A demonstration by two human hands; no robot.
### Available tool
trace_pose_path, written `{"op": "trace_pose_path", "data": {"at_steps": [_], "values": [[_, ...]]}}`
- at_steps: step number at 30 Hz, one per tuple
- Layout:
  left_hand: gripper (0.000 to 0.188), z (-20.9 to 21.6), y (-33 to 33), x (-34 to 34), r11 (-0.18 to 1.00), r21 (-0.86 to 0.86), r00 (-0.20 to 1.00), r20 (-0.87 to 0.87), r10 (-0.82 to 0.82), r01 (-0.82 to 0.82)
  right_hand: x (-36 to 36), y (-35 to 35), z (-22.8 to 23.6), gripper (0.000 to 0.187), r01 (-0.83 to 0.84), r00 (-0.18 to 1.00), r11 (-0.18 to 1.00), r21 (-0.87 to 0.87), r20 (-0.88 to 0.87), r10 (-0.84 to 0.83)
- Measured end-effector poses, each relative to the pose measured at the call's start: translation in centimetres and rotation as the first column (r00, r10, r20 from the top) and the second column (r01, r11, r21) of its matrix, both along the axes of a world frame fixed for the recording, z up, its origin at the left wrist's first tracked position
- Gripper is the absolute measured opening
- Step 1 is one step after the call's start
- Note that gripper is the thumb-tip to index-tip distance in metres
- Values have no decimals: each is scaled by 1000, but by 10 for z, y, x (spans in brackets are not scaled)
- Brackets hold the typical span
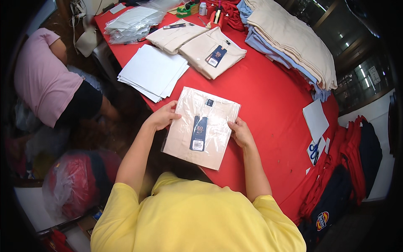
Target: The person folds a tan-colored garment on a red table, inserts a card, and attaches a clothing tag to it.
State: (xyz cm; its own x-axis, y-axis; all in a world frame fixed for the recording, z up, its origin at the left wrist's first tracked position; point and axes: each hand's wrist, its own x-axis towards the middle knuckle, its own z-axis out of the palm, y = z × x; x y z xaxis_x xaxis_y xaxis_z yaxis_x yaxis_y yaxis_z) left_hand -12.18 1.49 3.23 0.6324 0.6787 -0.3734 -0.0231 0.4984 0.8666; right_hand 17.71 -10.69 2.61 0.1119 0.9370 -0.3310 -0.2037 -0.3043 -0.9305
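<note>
holding folded beige shirt (pixel 201 128) in clear bag, dark hang tag on front | left hand (pixel 161 116) clamped on left edge | right hand (pixel 240 132) clamped on right edge | red surface (pixel 268 96)

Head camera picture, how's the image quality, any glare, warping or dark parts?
Head view: strong fisheye, the red table edge bows and the corners go black. Soft glare on the clear bag around the folded beige shirt, held at its sides by the left hand and right hand. Lighting is even on the table; floor areas at left are dim. Centre is sharp.
</note>
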Motion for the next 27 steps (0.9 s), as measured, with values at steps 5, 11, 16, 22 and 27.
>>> {"op": "trace_pose_path", "data": {"at_steps": [5,11,16,22,27], "values": [[52,2,-20,-4,996,-43,971,227,80,-72,3,-7,10,39,69,995,993,98,-78,-61],[53,-27,-27,2,983,-180,971,239,19,25,12,-9,-12,41,127,928,991,-51,-347,-137],[58,-21,-22,-1,976,-216,897,436,79,18,-8,-33,14,74,-38,957,999,12,-287,39],[57,-5,19,-2,996,-77,958,286,-18,42,-46,-19,28,82,90,989,984,153,-133,-69],[35,139,60,-5,397,916,986,-114,125,55,-41,6,57,71,252,966,954,162,-97,-239]]}}
